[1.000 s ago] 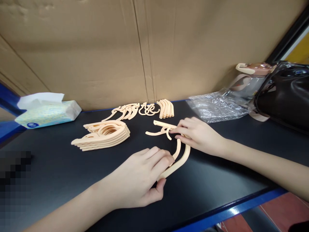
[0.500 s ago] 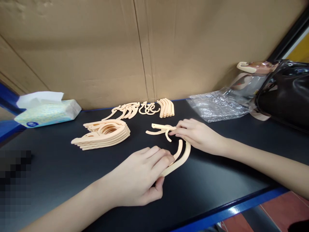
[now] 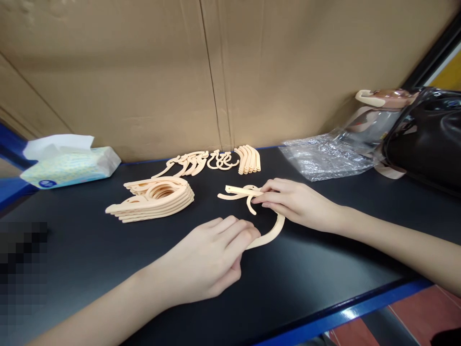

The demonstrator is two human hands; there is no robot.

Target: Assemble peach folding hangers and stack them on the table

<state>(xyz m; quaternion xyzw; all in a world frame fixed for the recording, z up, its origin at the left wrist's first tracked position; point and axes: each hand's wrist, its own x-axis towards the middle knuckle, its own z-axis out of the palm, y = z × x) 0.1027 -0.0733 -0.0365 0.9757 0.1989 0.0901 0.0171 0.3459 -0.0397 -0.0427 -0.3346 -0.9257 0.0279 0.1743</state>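
Note:
My left hand [image 3: 211, 259] lies on the black tabletop with its fingers closed on the near end of a curved peach plastic arm [image 3: 272, 231]. My right hand [image 3: 293, 202] pinches the far end of that arm, where it meets a peach hook piece [image 3: 239, 194] with a straight bar. The arm bends between my two hands. Only a single curved strip shows between them.
A stack of peach hanger parts [image 3: 153, 202] lies left of my hands. Rows of smaller peach hooks and bars [image 3: 216, 162] sit near the cardboard wall. A tissue pack [image 3: 68, 166] is far left. A clear plastic bag [image 3: 324, 156], a jug [image 3: 378, 117] and a black bag [image 3: 428, 142] are at right.
The two curved strips seen earlier now show as a single strip. My left hand has flattened lower over its end; my right hand stays on the hook end.

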